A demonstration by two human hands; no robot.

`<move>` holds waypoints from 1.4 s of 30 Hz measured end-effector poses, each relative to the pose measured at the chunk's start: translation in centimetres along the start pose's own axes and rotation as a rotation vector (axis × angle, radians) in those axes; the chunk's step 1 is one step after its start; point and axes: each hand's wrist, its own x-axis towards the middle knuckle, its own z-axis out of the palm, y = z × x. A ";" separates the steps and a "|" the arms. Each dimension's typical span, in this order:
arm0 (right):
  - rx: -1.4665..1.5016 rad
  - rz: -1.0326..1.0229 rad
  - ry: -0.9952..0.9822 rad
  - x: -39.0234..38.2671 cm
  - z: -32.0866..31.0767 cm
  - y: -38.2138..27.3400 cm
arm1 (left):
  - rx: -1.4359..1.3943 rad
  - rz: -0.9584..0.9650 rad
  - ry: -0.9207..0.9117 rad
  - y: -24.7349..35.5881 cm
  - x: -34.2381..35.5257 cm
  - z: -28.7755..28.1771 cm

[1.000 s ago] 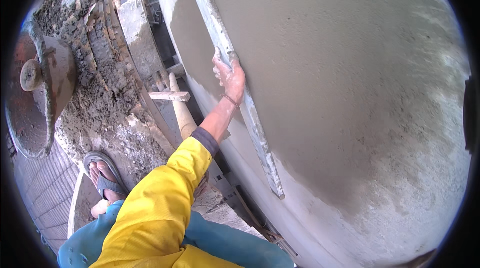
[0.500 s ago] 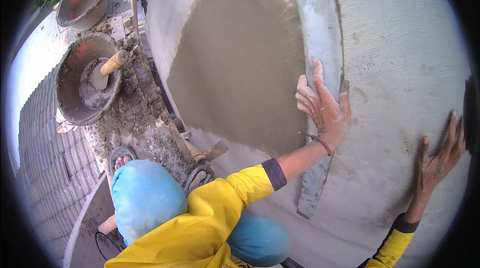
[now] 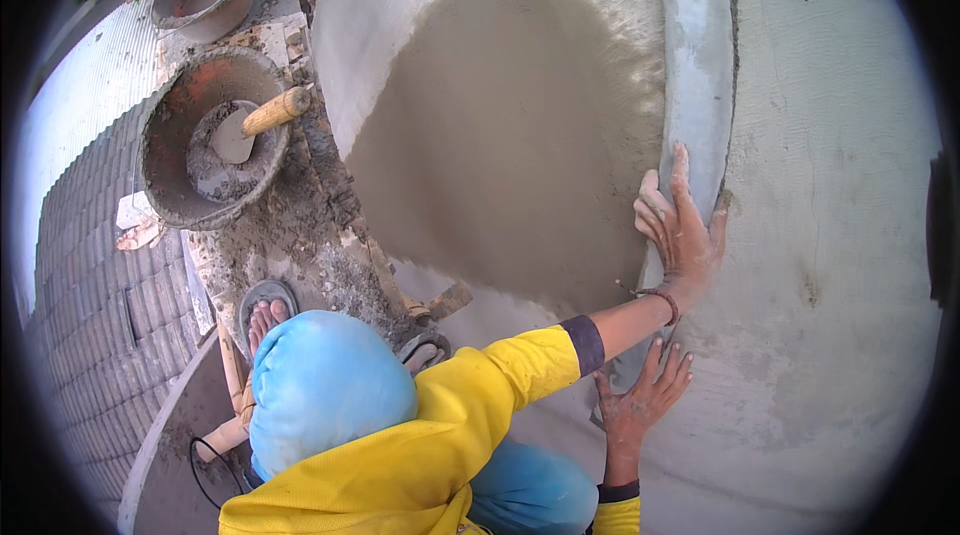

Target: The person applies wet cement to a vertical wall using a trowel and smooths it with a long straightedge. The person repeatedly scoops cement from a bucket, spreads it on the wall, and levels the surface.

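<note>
A long, flat grey bar [image 3: 697,55] lies against the wall [image 3: 830,155], at the right side of a dark plaster patch [image 3: 500,155]. The left hand [image 3: 686,247] grips the bar by both edges. The right hand [image 3: 642,409] has its fingers spread at the low end; I can't tell how firmly it presses. A trowel [image 3: 275,112] sits in a muddy bucket [image 3: 170,150].

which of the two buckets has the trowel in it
The bucket nearer the person's feet, in mid-left of the picture: a wooden-handled trowel rests there, handle over its rim. The farther bucket, at the top, shows none.
</note>
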 end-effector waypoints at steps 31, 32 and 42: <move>1.159 -0.142 -0.370 7.0 0.6 -11.6 | -0.558 -0.093 -0.192 -7.4 19.0 -20.7; 1.145 -0.096 -0.349 6.6 1.2 -12.6 | -0.559 -0.141 -0.192 -8.4 19.7 -21.8; 0.764 0.121 0.028 -2.5 4.6 -17.1 | -0.500 -0.215 -0.200 -8.4 23.1 -27.7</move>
